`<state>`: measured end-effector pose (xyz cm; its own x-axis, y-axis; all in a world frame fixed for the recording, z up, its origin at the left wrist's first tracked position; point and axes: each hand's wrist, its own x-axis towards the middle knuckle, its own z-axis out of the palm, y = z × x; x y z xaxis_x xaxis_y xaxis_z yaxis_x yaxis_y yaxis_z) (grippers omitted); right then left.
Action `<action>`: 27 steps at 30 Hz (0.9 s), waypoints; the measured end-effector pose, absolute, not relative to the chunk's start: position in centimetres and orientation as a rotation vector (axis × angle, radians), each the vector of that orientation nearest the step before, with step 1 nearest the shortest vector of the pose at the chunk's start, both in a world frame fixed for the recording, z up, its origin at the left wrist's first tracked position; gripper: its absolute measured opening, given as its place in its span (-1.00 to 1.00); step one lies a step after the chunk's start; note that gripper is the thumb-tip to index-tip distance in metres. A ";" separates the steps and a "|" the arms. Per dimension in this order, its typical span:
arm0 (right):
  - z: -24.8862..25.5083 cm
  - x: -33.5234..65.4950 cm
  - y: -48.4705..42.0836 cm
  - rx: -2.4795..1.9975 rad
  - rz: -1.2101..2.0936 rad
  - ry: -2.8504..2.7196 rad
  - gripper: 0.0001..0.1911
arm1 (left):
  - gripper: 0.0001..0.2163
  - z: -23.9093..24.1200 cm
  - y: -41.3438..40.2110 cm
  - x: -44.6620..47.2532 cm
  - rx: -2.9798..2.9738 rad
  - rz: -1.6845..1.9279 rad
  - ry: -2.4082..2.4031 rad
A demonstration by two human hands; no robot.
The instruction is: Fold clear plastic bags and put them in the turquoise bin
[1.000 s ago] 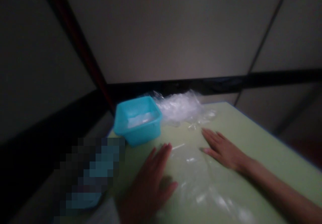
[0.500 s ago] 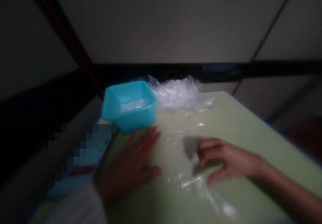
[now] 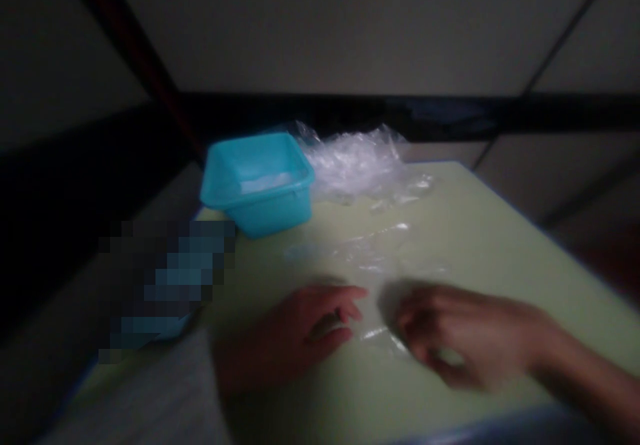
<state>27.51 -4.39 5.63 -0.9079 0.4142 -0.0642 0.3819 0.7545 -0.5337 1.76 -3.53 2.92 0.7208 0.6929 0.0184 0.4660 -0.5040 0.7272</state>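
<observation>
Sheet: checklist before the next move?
1. Left hand at near edge of sheet: ok, curled there.
2. Left grip on it: cannot tell, dim.
3. Right hand grip: cannot tell, blurred.
4. Sheet flat on table: not ok, wrinkled.
5. Tub apart from both hands: ok, at the far left corner.
6. Pile apart from sheet: cannot tell, clear on clear.

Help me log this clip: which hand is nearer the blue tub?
Left. The left hand is in front of the blue tub, toward the person; the right hand is farther off, to the tub's right.
</observation>
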 end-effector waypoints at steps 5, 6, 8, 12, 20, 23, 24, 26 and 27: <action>6.5 28.2 -3.9 -0.762 0.947 -2.727 -0.81 | -0.71 3.0 -3.3 1.9 2.240 0.408 0.855; 6.6 28.3 -3.7 -0.788 0.969 -2.683 -0.82 | -0.72 3.0 -3.3 1.9 2.247 0.403 0.850; 6.6 28.3 -3.3 -0.845 1.008 -2.584 -0.84 | -0.73 3.0 -3.3 1.9 2.259 0.389 0.850; 5.8 28.0 -2.1 -1.023 0.985 -2.351 -0.93 | -0.72 2.9 -3.4 1.8 2.290 0.383 0.861; 4.3 27.8 -0.7 -1.189 0.476 -2.173 -0.88 | -0.69 3.2 -4.0 2.5 2.730 0.435 0.586; 4.0 27.8 -0.6 -1.128 0.410 -2.230 -0.78 | -0.55 3.1 -4.0 2.7 2.784 0.375 0.471; 3.9 27.8 -0.6 -1.117 0.386 -2.260 -0.71 | -0.50 3.1 -4.0 2.7 2.791 0.333 0.446; 3.3 27.7 -0.4 -1.120 0.336 -2.328 -0.57 | -0.44 3.1 -3.9 2.7 2.797 0.240 0.408; 3.0 27.7 -0.3 -1.132 0.312 -2.361 -0.52 | -0.43 3.1 -3.9 2.7 2.796 0.193 0.395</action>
